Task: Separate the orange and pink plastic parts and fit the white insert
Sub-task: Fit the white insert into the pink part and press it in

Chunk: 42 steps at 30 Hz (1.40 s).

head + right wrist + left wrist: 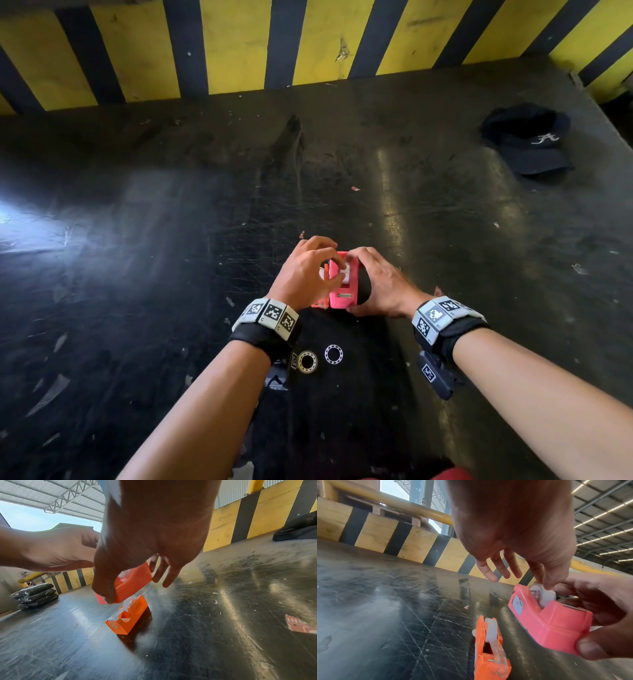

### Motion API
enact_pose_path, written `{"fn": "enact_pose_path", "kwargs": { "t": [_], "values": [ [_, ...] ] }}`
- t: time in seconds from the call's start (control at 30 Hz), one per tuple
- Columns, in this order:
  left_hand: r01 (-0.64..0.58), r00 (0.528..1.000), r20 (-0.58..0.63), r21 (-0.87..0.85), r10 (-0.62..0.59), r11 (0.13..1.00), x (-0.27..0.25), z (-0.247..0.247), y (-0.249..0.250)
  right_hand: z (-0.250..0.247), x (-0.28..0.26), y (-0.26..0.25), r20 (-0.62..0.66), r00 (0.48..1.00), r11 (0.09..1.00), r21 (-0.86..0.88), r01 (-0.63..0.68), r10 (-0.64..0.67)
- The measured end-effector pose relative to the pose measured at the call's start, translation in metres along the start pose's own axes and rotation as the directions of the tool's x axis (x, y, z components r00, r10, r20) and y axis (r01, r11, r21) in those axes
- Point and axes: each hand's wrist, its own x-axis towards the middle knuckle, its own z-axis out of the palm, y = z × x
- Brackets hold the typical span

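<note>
My right hand (352,282) grips the pink plastic part (342,298), a tape-dispenser shell, by its two ends and holds it tilted just above the table. My left hand (339,270) pinches the white insert (344,274), a roll sitting in the pink part's slot (544,596). The other left fingers are spread. The orange part (488,655) lies apart on the table, to the left of the pink part (553,626), with its own white roll and clear tape in it. In the right wrist view the orange part (126,618) rests under the held shell (132,584).
Two bearing rings (307,360) (333,354) lie on a black cloth (342,404) near my wrists. A black cap (527,140) sits far right. A yellow-and-black striped barrier (239,44) bounds the scratched dark table. Black wrapped bundles (36,595) are stacked at the left.
</note>
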Motion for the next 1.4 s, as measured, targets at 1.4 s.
{"fn": "enact_pose_path", "kwargs": {
  "t": [1.4],
  "values": [
    [-0.019, 1.000, 0.022, -0.110, 0.022, 0.994, -0.028, 0.001, 0.003, -0.004, -0.003, -0.011, 0.087, 0.992, 0.995, -0.009, -0.096, 0.096]
  ]
}}
